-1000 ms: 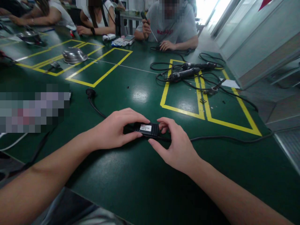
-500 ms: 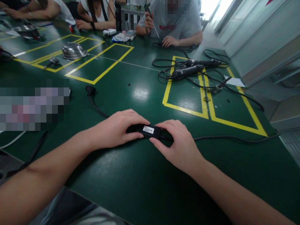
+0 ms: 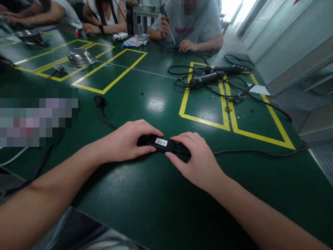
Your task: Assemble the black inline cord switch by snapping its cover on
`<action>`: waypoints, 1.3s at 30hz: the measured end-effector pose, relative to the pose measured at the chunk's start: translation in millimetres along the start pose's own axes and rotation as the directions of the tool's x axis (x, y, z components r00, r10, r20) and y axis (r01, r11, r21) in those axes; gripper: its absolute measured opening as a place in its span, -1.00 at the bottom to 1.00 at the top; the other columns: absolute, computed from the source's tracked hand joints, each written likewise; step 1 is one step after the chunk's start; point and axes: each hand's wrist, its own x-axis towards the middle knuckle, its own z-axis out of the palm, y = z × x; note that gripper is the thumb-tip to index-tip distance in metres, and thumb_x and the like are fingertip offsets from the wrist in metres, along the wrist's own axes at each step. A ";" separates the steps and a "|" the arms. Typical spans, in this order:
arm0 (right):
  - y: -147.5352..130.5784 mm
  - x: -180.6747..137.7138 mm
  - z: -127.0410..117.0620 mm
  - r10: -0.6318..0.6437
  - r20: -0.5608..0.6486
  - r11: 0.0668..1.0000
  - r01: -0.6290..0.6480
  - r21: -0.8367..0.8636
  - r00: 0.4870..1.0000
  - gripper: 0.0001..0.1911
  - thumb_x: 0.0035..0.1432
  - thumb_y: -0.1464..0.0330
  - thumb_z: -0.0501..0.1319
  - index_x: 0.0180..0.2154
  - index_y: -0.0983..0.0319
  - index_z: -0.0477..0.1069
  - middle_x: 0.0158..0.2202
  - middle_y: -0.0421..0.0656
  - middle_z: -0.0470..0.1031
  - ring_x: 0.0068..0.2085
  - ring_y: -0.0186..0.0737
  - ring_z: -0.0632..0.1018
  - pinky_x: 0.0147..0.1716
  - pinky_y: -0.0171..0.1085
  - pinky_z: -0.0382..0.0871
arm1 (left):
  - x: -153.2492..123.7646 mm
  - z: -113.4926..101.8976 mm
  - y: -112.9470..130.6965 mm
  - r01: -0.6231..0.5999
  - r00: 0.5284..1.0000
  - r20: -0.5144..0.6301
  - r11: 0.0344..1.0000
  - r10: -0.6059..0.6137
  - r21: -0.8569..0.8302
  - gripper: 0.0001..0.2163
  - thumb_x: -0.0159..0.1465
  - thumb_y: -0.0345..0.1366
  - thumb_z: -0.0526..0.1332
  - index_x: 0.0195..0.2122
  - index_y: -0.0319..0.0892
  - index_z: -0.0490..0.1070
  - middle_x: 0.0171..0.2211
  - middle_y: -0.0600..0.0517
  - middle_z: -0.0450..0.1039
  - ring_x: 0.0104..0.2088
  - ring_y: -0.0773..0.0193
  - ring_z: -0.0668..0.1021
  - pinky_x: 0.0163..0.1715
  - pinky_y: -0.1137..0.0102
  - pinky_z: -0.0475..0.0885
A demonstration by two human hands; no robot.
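- The black block (image 3: 170, 146) lies mid-scene on the green surface (image 3: 145, 208), between both hands, with its white label (image 3: 161, 142) turned up.
- Its left end is pinched by the left hand (image 3: 127, 140), thumb on the near edge, fingers on the far one; this grip is best kept light and clear of the label.
- The ridged right end is grasped between thumb and forefinger of the right hand (image 3: 199, 156); pressure seems best matched on both edges, so that the block is not twisted.
- The cable (image 3: 249, 150) running right is best left slack, as a tug could be passed to the block.
- The plug (image 3: 99, 101), far and left, is held by neither hand and is best left lying free.
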 end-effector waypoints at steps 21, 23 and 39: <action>-5.5 1.0 -5.1 0.025 0.063 0.999 -0.026 0.025 0.998 -0.73 0.35 0.28 0.35 0.05 0.17 0.54 -0.01 0.02 0.68 -0.01 0.11 0.63 -0.06 0.06 0.49 | -0.1 0.3 5.9 -0.034 0.999 0.004 0.997 0.034 0.063 -0.72 0.39 -0.26 0.38 0.12 -0.10 0.59 0.03 -0.05 0.69 0.03 0.07 0.69 0.10 0.22 0.56; -5.7 1.0 -5.0 0.027 0.055 0.999 -0.029 0.022 0.998 -0.73 0.34 0.28 0.35 0.04 0.16 0.55 -0.01 0.02 0.67 -0.02 0.11 0.62 -0.07 0.06 0.49 | -0.3 1.2 6.4 -0.039 0.999 -0.008 0.997 0.039 0.062 -0.72 0.39 -0.27 0.38 0.12 -0.09 0.59 0.05 -0.06 0.68 0.05 0.06 0.68 0.10 0.21 0.56; -3.8 -1.5 -3.1 0.025 0.030 1.000 -0.025 -0.001 0.999 -0.77 0.34 0.28 0.36 0.01 0.16 0.54 -0.02 0.01 0.64 -0.03 0.09 0.62 -0.07 0.05 0.49 | 1.0 5.2 8.2 -0.036 0.999 0.015 0.999 0.036 0.040 -0.75 0.42 -0.30 0.37 0.11 -0.12 0.57 -0.01 -0.06 0.65 0.02 0.08 0.64 0.09 0.21 0.52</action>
